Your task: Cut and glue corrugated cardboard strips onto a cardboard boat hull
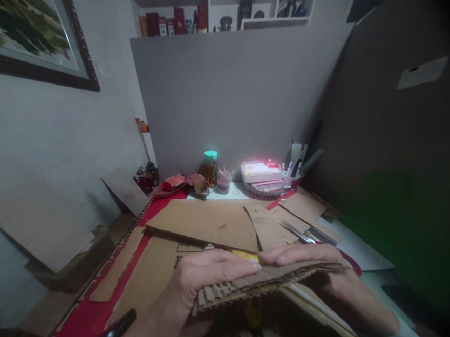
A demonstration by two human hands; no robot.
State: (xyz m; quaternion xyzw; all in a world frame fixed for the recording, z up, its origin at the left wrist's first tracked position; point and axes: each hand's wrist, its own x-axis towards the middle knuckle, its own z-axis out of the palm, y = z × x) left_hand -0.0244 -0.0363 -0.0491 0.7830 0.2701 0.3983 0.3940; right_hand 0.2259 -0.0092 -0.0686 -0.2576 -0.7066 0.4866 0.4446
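Observation:
Between my two hands is a thick piece of layered corrugated cardboard (271, 281), its fluted edge facing me. My left hand (205, 272) wraps its left end, with the fingers laid along the top. Around the right end curls my right hand (312, 260), its fingertips almost meeting the left ones near the middle. The thumbs are mostly hidden. Just beyond the fingers shows part of a yellow thing (243, 254) that I cannot make out. Scissors (298, 231) with parted blades lie past my right hand.
Flat cardboard sheets (201, 221) cover much of the red tablecloth (76, 328). Farther back stand a bottle with a turquoise lid (210, 164), a tissue pack (261, 171) and a cup of pens (292, 173). Grey panels rise behind and at right.

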